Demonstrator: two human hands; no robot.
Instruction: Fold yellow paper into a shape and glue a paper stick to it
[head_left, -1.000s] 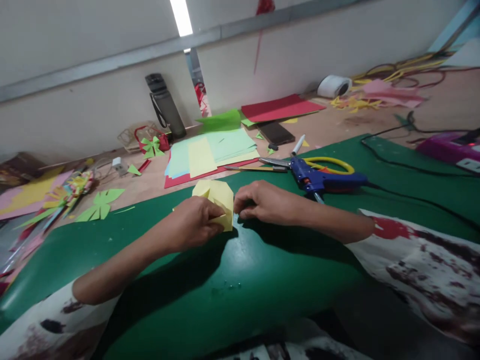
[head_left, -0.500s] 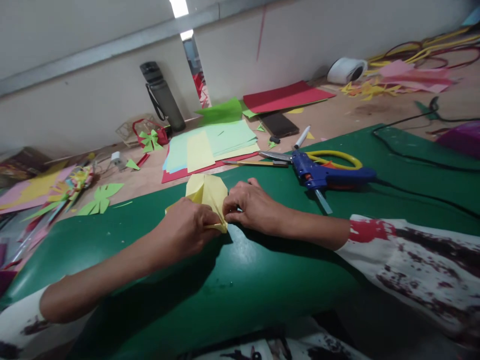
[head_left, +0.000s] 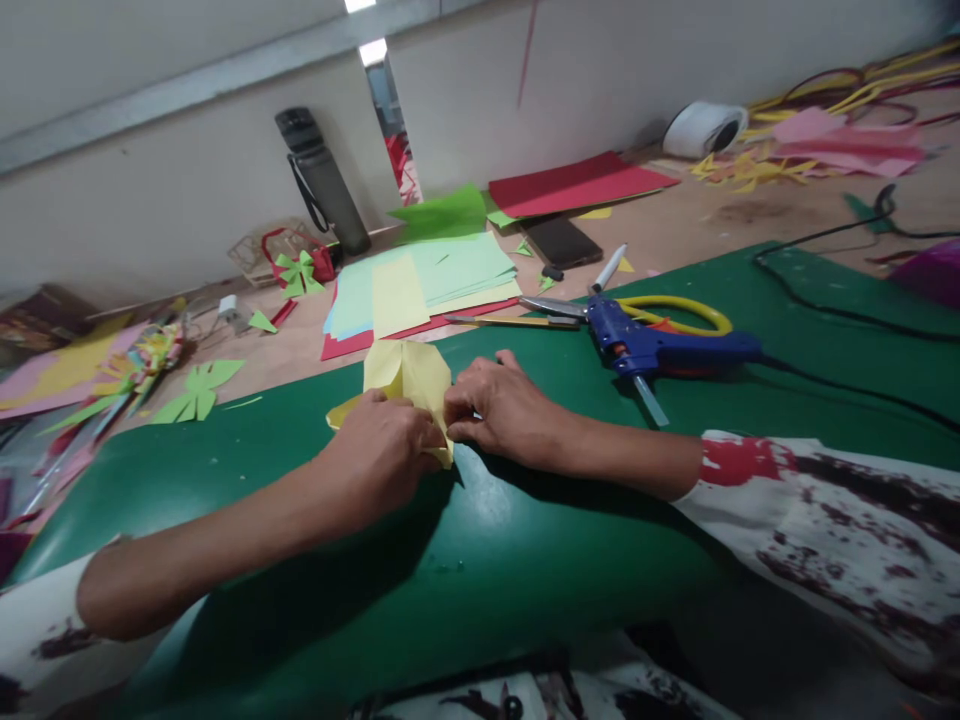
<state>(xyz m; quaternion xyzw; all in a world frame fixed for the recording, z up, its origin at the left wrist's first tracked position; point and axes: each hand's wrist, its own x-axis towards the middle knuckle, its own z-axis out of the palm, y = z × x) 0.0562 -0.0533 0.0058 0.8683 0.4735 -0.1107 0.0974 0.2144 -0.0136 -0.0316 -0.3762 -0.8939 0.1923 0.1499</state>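
A folded piece of yellow paper [head_left: 424, 375] with rounded, petal-like lobes stands on the green mat [head_left: 525, 560]. My left hand [head_left: 386, 450] is closed on its near left part, fingers pinching the lower end. At its right edge my right hand [head_left: 491, 410] is closed too, thumb and fingertips pinched on the paper near the bottom tip. The underside of the paper and part of its left lobe are hidden behind my left hand.
To the right lie a blue glue gun [head_left: 649, 345] and yellow-handled scissors [head_left: 675, 312]. Behind are a pencil [head_left: 517, 321], pale paper sheets [head_left: 465, 270], a phone [head_left: 561, 242] and a dark bottle [head_left: 330, 190]. Green paper cutouts [head_left: 199, 392] lie left.
My left hand has shifted slightly, its fingers lying further over the yellow paper's lower end. The right hand keeps its pinch. The camera view has moved a little.
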